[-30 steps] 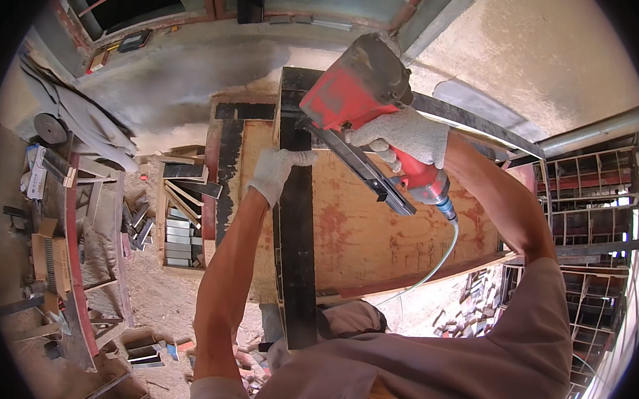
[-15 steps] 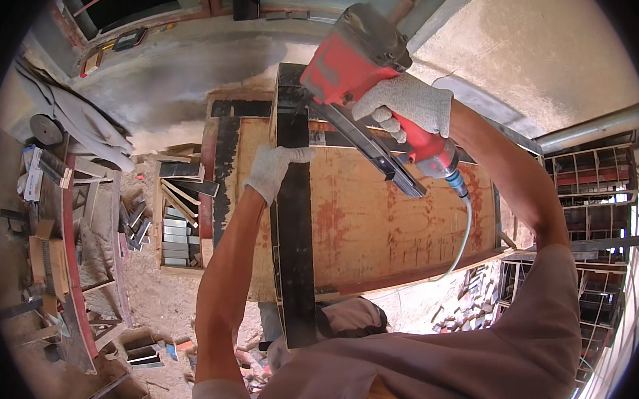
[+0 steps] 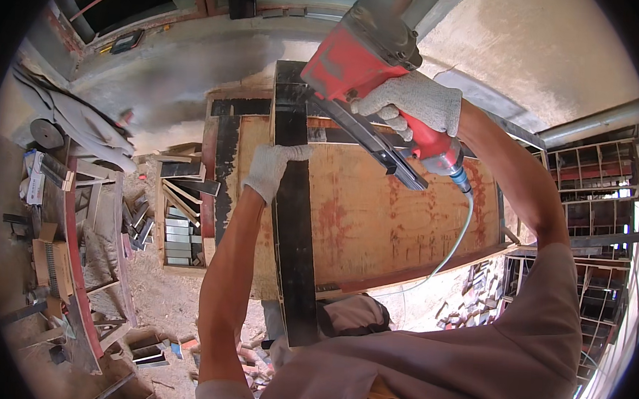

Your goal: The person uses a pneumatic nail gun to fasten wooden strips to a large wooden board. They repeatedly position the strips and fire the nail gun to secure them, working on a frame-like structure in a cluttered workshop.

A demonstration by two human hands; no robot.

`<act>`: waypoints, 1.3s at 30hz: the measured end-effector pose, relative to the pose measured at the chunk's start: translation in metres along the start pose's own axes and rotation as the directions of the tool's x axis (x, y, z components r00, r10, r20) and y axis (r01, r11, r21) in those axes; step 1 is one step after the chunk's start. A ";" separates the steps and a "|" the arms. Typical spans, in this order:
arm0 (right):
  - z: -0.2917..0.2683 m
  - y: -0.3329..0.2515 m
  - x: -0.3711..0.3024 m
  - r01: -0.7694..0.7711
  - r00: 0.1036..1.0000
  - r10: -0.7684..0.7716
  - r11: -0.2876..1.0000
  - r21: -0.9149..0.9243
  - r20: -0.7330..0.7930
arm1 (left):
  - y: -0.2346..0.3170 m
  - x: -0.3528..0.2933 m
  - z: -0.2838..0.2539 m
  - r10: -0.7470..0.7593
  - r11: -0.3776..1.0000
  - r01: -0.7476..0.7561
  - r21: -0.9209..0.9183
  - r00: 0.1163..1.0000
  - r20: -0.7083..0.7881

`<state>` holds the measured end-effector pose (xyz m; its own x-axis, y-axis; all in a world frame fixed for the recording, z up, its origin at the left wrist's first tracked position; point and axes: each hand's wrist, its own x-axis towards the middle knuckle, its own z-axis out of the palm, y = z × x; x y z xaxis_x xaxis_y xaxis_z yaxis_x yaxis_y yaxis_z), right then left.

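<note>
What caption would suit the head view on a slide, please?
Gloved left hand on a black board, gloved right hand holding a red nail gun.

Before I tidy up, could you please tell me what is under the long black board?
The stained wooden tabletop shows on either side beneath the long black board; the part directly covered cannot be seen.

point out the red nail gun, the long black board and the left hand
Red nail gun [image 3: 353, 64]: head view, on its red body
Long black board [image 3: 300, 224]: head view, on its dark face, about midway along
Left hand [image 3: 269, 168]: head view, on the pale glove's back
</note>
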<state>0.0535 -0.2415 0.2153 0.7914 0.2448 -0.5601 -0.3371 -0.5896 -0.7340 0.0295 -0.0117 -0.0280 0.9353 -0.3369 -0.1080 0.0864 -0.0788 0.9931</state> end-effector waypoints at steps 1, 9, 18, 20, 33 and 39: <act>0.001 0.002 0.000 0.020 1.000 -0.019 0.998 -0.051 0.025 | 0.000 0.000 0.000 -0.002 1.000 0.002 -0.023 1.000 0.002; 0.005 0.006 -0.005 -0.031 0.998 0.035 0.996 -0.084 0.049 | 0.005 0.003 -0.002 -0.202 0.936 0.196 -0.293 0.979 0.010; 0.064 0.198 -0.179 -0.099 0.980 0.157 0.916 0.390 -0.121 | 0.011 0.012 -0.011 -0.199 0.912 0.216 -0.348 0.976 0.087; 0.109 0.225 -0.244 -0.127 0.949 0.275 0.783 0.609 -0.156 | 0.023 0.003 -0.006 -0.100 0.840 0.206 -0.502 0.968 0.230; 0.478 0.534 -0.527 -0.065 0.398 0.914 -0.056 0.996 0.078 | 0.022 -0.022 -0.004 -0.324 0.916 0.350 -0.196 0.933 0.155; 0.515 0.608 -0.585 0.309 0.363 0.884 -0.412 0.858 0.294 | -0.005 -0.047 0.118 0.371 0.433 0.161 0.887 0.865 -0.338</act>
<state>-0.8768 -0.3471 -0.1016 -0.1605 -0.2064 -0.9652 -0.0543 0.9783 -0.2001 -0.0552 -0.1064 -0.0327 0.9571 -0.0039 0.2897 -0.1167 -0.9204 0.3731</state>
